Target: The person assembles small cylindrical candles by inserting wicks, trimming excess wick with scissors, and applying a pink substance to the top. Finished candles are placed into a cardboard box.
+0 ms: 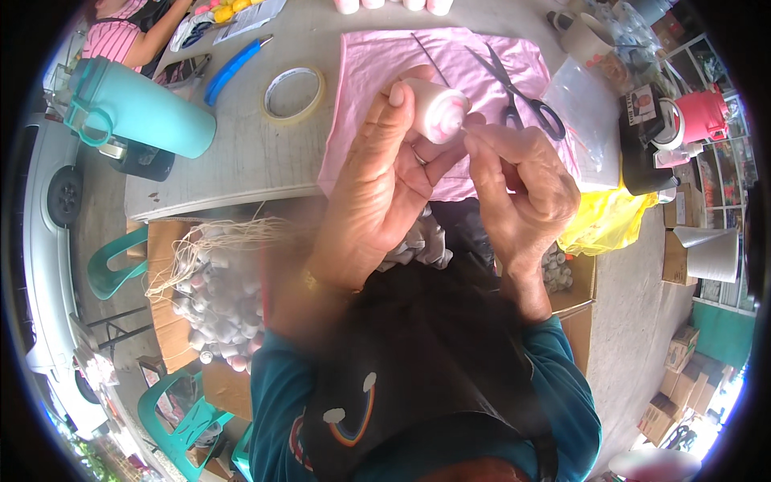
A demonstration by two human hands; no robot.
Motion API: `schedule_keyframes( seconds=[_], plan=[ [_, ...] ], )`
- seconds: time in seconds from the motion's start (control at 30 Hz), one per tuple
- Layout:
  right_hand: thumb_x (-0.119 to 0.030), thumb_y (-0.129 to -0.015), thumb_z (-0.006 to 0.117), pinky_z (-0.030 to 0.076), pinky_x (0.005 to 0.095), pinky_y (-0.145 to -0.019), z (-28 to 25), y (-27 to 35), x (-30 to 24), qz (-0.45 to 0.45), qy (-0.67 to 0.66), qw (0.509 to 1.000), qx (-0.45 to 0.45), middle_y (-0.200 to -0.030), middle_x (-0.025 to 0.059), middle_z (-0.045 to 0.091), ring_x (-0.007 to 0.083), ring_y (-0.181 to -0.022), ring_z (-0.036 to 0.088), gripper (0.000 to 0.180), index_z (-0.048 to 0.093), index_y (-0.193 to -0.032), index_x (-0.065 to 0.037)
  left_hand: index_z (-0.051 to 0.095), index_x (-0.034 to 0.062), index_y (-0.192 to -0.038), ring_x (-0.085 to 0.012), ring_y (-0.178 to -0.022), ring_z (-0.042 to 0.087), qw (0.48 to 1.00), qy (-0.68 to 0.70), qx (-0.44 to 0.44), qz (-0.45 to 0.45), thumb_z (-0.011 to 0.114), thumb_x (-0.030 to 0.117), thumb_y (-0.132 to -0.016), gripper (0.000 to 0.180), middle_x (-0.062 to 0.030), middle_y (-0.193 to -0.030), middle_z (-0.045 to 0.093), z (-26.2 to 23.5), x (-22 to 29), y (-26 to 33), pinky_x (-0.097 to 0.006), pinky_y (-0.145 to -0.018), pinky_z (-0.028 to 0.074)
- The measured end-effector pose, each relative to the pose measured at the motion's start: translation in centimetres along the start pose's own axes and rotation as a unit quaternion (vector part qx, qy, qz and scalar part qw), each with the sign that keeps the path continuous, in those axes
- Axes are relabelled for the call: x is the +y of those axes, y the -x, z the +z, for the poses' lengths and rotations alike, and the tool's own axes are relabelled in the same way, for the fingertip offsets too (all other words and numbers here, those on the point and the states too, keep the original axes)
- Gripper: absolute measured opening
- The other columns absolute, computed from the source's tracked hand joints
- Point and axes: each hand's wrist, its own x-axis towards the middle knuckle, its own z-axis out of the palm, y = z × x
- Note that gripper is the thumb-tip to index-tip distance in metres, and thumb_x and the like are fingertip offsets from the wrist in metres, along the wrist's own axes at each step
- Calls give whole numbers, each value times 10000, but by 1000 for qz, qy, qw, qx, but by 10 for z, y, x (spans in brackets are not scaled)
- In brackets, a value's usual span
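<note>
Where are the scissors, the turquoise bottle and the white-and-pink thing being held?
Scissors (511,87), head view: where the blades cross.
Turquoise bottle (157,111), head view: middle of its side.
White-and-pink thing (430,103), head view: its pale side.

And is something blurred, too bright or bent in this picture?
In the head view, the left forearm is blurred while the scissors look sharper; also in the head view, white glare washes out part of the lower right, and the vehicle curves along the dark rim.
</note>
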Motion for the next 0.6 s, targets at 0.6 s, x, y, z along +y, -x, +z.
schedule_keyframes(
  seconds=[0.6],
  plan=[
    [24,-749,705,484,292,-548,3,-7,1,-10,61,998,-29,-748,74,641,198,-624,609,161,696,-897,-40,442,98,-1323,-236,-1110,588,983,-161,-2,87,549,332,-968,439,-116,-1167,597,-7,0,-3,-385,-984,466]
  ],
)
